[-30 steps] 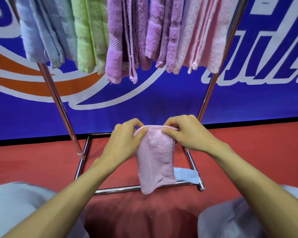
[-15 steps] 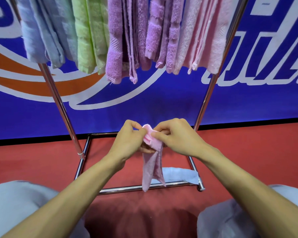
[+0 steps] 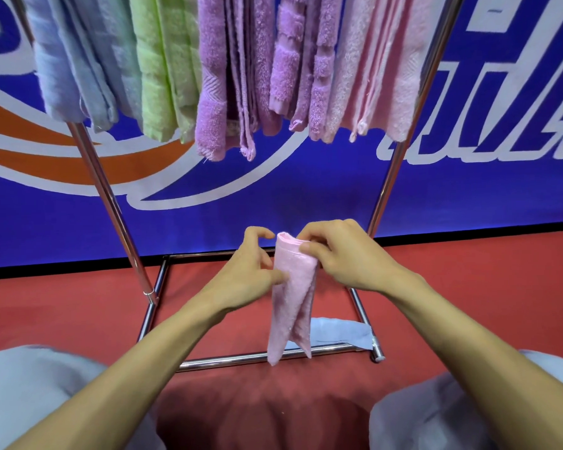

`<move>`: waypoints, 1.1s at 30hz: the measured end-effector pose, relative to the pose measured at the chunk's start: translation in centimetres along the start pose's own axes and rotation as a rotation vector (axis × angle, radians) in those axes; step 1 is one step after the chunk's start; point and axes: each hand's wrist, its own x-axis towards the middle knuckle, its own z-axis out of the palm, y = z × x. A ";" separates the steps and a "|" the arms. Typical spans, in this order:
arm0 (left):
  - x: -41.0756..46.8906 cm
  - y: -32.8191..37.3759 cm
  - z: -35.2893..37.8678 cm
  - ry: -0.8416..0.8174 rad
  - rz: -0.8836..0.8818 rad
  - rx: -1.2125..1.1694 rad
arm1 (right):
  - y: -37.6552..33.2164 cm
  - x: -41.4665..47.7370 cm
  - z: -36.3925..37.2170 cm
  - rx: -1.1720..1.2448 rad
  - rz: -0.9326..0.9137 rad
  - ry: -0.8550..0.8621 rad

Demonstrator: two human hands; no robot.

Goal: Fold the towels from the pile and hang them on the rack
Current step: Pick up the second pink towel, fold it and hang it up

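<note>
A: What holds it?
B: The right hand (image 3: 348,258) pinches the top fold of the pink towel (image 3: 293,293) between thumb and fingers. The left hand (image 3: 241,274), just beside, lays its thumb on the towel's edge; whether it grips, I cannot tell.
A: The risk?
B: Below the hands the layers hang loose and splay apart. On one pinch alone, the fold may slip open during the lift.
A: Further out?
B: Above the hands the rack (image 3: 111,203) is crowded with hung towels (image 3: 218,76); pushing in could drag a neighbour off. Below, a blue towel (image 3: 338,331) lies on the floor (image 3: 468,303) by the base bar (image 3: 241,360), not yet hung.
</note>
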 end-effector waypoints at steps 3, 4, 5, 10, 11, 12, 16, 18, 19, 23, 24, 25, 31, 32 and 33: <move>0.0 0.0 0.0 0.037 0.124 0.085 | 0.4 0.1 -0.8 0.028 0.014 0.052; 0.0 0.0 0.0 0.074 0.144 0.069 | 0.4 0.1 -1.0 0.044 0.011 0.066; 0.0 0.1 0.1 0.107 0.151 0.045 | 0.4 0.1 -1.1 0.067 0.003 0.075; 0.0 0.3 0.9 0.155 0.143 -0.025 | 0.3 0.0 -0.6 0.074 -0.074 0.084; 0.1 0.4 1.0 0.158 0.142 -0.038 | 0.4 0.1 -0.6 0.073 -0.076 0.118; 0.2 0.4 1.0 0.150 0.145 -0.070 | 0.4 0.3 -0.7 0.079 -0.076 0.158; 0.3 0.2 1.2 -0.014 0.180 -0.136 | 0.5 0.5 -1.5 0.141 -0.030 0.313; 0.3 -0.3 1.4 -0.071 0.197 -0.100 | 0.7 0.5 -2.0 0.181 0.014 0.365; 0.4 -0.4 1.5 -0.062 0.210 -0.089 | 0.9 0.5 -2.3 0.192 0.037 0.374; 0.6 0.9 0.4 0.080 0.265 0.019 | 1.3 -0.3 -3.5 0.222 0.091 0.294; 0.7 1.7 -0.1 0.103 0.299 0.084 | 1.2 -0.5 -4.1 0.238 0.096 0.265; 0.6 2.7 -0.7 0.110 0.341 0.149 | 0.8 -0.6 -4.8 0.249 0.090 0.246; 0.1 9.3 -3.3 0.043 0.556 0.439 | -2.6 -0.9 -10.7 0.074 -0.016 0.135; -0.1 10.5 -3.7 0.041 0.576 0.472 | -3.4 -0.9 -11.9 0.025 -0.023 0.120; -0.2 11.7 -4.0 0.048 0.598 0.501 | -4.0 -0.9 -13.0 -0.032 -0.034 0.116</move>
